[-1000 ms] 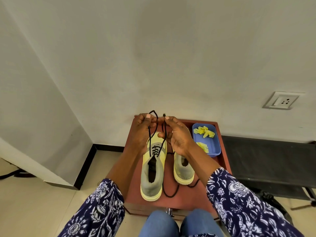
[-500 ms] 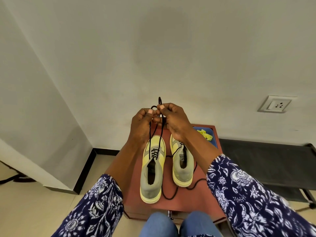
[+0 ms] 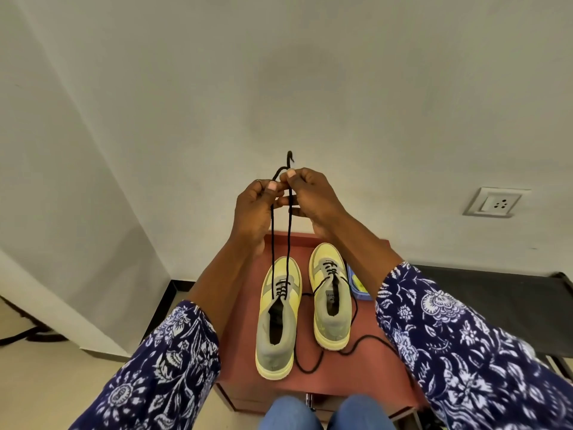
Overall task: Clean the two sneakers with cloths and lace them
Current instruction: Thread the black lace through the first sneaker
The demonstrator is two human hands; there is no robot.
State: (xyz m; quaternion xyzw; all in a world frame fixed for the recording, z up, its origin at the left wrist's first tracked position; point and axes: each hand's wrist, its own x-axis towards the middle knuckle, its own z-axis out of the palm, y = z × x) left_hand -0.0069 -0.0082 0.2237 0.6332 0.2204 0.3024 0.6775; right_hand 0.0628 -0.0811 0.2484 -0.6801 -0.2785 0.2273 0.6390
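Observation:
Two yellow and grey sneakers stand side by side on a small reddish-brown table [image 3: 366, 380]. The left sneaker [image 3: 279, 318] has a black lace [image 3: 289, 237] threaded through its lower eyelets, and both lace ends rise taut to my hands. My left hand [image 3: 254, 212] and my right hand [image 3: 310, 200] are raised together high above the shoe, each pinching one end of that lace. The right sneaker [image 3: 331, 293] is partly laced, and its loose black lace [image 3: 356, 342] trails across the table.
A blue tray [image 3: 356, 283] holding something yellow sits right of the shoes, mostly hidden by my right arm. The table stands against a white wall with a socket [image 3: 496, 204]. A black bench [image 3: 496, 305] lies at right, my knees at the bottom.
Both hands have risen higher and come together, drawing the left sneaker's lace ends up taut. The view has tilted, so my right arm now covers most of the blue tray.

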